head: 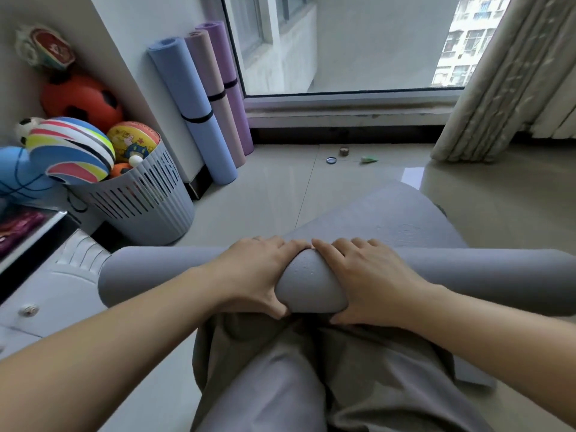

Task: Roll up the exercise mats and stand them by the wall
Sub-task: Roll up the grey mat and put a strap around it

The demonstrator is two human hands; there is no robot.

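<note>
Pale floor (265,188) runs up to a window wall. On it the left hand (258,269) and right hand (371,275) sit side by side at the middle of the grey mat (162,275), gripping it with fingers curled over the top of the roll and thumbs tucked against its near side. The roll lies crosswise just in front of the person's knees. A short flat end (374,219) reaches toward the window, not yet wound in. The step in hand looks like the rolling itself, close to done. The next move probably calls for pushing the roll forward with even pressure so its ends stay flush. After that it can be lifted and stood with the three rolled mats (193,104) leaning at the wall, near the basket (140,201) of balls.
</note>
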